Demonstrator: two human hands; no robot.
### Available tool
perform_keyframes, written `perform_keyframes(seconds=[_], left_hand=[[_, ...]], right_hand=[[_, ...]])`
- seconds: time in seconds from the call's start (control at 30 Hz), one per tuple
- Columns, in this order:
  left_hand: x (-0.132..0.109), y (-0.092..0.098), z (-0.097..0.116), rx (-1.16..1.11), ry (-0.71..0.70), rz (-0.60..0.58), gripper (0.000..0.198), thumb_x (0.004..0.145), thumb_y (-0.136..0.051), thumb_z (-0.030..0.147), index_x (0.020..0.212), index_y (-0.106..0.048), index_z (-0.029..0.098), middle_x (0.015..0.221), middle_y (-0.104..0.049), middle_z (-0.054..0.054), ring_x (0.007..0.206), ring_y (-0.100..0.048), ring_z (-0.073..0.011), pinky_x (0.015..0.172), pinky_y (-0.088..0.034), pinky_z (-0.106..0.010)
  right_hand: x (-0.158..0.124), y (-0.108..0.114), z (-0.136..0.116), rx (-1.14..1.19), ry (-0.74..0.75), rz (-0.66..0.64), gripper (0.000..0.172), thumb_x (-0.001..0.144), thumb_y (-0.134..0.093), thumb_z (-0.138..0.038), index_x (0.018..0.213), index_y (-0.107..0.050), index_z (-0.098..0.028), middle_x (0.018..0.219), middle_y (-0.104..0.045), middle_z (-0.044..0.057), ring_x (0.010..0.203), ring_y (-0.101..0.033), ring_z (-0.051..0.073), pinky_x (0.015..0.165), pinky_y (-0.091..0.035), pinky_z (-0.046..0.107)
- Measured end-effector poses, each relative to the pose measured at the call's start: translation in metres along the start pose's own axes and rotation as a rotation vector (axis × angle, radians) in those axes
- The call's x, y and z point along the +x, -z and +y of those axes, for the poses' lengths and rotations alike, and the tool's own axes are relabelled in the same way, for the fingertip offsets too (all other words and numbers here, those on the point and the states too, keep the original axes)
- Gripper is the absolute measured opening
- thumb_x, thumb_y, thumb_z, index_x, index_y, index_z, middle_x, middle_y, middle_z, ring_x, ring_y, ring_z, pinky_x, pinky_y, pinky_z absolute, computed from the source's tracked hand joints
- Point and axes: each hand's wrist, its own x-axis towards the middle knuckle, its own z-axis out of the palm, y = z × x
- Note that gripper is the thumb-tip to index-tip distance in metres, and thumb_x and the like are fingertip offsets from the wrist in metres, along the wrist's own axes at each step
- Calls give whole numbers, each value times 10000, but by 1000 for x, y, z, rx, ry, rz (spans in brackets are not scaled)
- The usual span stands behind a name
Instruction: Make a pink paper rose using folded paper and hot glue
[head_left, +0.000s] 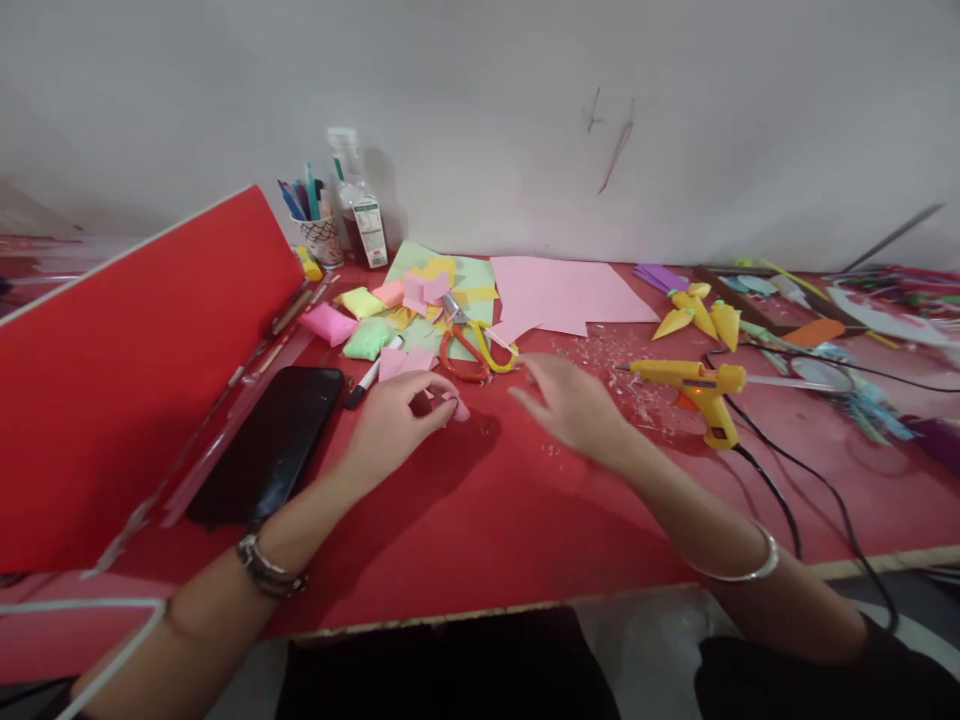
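My left hand [397, 425] is closed in a pinch on a small folded piece of pink paper [460, 411], partly hidden by the fingers. To its right, my right hand [574, 405] hovers over the red table [480, 540], fingers apart and nothing held. Scissors [469, 372] with one red-orange and one yellow handle lie just beyond both hands, their blades among paper scraps. Pink paper pieces [407, 362] sit right behind the left hand. A yellow glue gun [694, 385] with a small orange light rests right of my right hand, a clear glue stick in its back.
A black phone [270, 440] and a tilted red board [150, 370] occupy the left. At the back are a pen cup [321, 240], a glass bottle [364, 225] and a pink sheet [570, 290]. Yellow paper cones [701, 312] sit right; a black cable [772, 500] crosses the front edge.
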Motion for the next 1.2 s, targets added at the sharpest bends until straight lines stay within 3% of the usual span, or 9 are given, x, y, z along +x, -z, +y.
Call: perform_keyframes(seconds=[0.07,0.17,0.47,0.7,1.0,1.2], left_hand=[[-2,-6,1,98,-55,3,58,723,-526,159,694,-575,168,673,-638,17,563,-542,-92,549,-414,-203],[-3,-13,2,179,-102,-6,42,715,-550,143,729,-582,167,681,-619,22,580,-538,-91,543,-407,-195],[-4,-16,1,76,-101,-77,61,742,-535,149,779,-574,176,727,-629,32,630,-562,-86,587,-419,-182],[-4,-19,-2,137,-76,-142,57,738,-545,134,738,-588,171,713,-605,21,641,-536,-97,585,-402,-195],[-4,-17,-4,96,-176,-250,87,758,-537,139,688,-583,162,704,-574,12,656,-533,-95,606,-414,-195],[-6,-16,-7,148,-296,-281,83,766,-523,121,759,-589,172,758,-564,4,718,-538,-102,636,-426,-200]], right_hand=[[-6,-10,-12,371,72,-71,285,791,-476,-325,1020,-441,-158,890,-578,74,802,-546,168,686,-436,305],[-12,-25,-23,752,47,-156,282,755,-522,-343,965,-435,-176,895,-564,49,777,-547,134,666,-461,278],[-7,-35,-21,1205,-166,-211,41,755,-489,-167,778,-455,-171,757,-523,-17,672,-564,76,685,-459,248],[-7,-34,-19,1159,-155,-104,52,733,-499,-123,710,-485,-168,654,-523,-38,594,-540,62,616,-461,217],[-11,-27,-16,803,62,56,66,752,-492,-132,699,-515,-164,685,-548,-14,648,-522,78,601,-423,202],[-14,-25,-17,816,104,98,25,761,-483,-167,743,-492,-181,713,-546,-15,665,-525,87,619,-436,213]])
